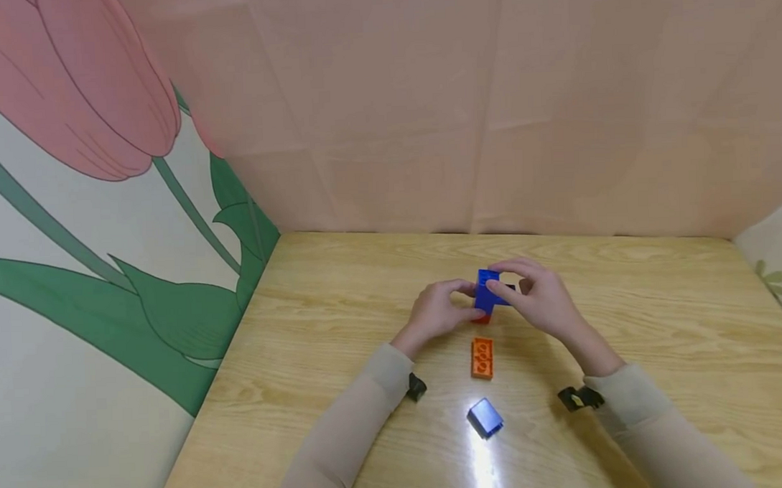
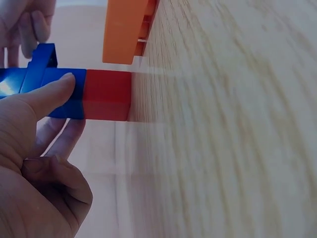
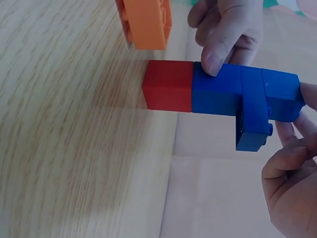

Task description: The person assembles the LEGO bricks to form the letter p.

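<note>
A small tower of toy building bricks stands on the table. At its base is a red brick (image 3: 169, 86), with a blue brick (image 3: 216, 91) above it. Over that, a longer blue brick (image 3: 254, 111) juts out to one side, and another blue brick (image 3: 281, 94) forms the top. My left hand (image 1: 437, 308) pinches the lower blue brick between thumb and fingers, from the left. From the right, my right hand (image 1: 540, 298) holds the top blue brick by its sides with thumb and fingertips.
An orange brick (image 1: 482, 358) lies on the wooden table (image 1: 341, 303), its hollow underside showing, just nearer than the tower. Closer still is a loose blue brick (image 1: 485, 418). A pink cloth (image 1: 387, 129) hangs along the far edge, with a tulip-print panel (image 1: 173, 295) at left.
</note>
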Demonstrator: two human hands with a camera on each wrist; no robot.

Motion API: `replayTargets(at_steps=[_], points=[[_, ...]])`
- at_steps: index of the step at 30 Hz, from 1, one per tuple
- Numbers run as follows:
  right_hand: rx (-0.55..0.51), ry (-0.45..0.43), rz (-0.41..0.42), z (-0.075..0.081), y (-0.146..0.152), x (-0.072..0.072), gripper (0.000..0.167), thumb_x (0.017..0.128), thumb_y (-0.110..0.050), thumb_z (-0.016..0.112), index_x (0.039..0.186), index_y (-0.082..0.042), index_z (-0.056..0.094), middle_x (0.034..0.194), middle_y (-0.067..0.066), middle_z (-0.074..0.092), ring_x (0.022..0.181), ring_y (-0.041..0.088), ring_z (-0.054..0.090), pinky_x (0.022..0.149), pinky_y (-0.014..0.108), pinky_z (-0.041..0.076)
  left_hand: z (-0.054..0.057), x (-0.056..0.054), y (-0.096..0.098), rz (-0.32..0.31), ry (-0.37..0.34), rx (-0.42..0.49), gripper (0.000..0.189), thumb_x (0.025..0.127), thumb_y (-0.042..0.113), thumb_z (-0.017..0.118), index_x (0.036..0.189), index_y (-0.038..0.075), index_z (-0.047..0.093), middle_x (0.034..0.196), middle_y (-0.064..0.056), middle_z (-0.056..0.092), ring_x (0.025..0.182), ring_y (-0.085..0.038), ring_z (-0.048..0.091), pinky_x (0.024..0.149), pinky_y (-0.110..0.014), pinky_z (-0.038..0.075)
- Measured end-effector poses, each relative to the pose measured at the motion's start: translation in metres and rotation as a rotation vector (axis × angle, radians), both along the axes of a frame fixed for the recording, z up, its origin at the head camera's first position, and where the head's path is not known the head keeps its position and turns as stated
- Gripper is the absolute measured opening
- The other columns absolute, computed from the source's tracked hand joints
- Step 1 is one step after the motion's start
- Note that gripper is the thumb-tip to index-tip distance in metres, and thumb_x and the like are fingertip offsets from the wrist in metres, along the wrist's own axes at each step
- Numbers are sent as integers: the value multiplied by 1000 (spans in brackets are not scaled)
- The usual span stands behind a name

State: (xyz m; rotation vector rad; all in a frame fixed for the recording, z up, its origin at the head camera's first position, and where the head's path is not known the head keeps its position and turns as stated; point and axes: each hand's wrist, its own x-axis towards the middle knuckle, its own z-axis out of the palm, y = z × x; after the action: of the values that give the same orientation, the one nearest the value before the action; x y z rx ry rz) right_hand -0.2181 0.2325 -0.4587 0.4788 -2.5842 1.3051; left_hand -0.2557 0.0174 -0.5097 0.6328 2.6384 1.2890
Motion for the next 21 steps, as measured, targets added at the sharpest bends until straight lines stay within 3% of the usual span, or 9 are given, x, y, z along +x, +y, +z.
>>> replayTargets(at_steps=[9, 15, 21], points=[[-49, -7, 34, 0, 3, 7, 34, 100, -24, 73, 133, -18, 70, 133, 4, 66, 39, 12, 35, 37, 29, 35, -1, 3, 0, 15, -19, 7, 39, 87, 42, 86, 121, 28, 74, 112, 16, 72, 124, -18, 63, 107, -45, 46], [-65, 99, 51, 2, 7, 18, 38, 96, -9, 76, 133, -15, 70, 135, 6, 65, 42, 10, 33, 38, 26, 32, 0, 4, 0, 11, -13, 13, 40, 87, 42, 86, 122, 27, 74, 112, 17, 71, 124, -18, 62, 108, -46, 46], [-105, 256, 153, 9, 7, 33, 45, 81, 15, 79, 122, -2, 73, 124, 13, 69, 48, 6, 33, 42, 21, 28, 3, 4, -1, 6, -28, 35, 42, 87, 45, 85, 123, 29, 73, 113, 18, 70, 125, -19, 62, 109, -48, 45]])
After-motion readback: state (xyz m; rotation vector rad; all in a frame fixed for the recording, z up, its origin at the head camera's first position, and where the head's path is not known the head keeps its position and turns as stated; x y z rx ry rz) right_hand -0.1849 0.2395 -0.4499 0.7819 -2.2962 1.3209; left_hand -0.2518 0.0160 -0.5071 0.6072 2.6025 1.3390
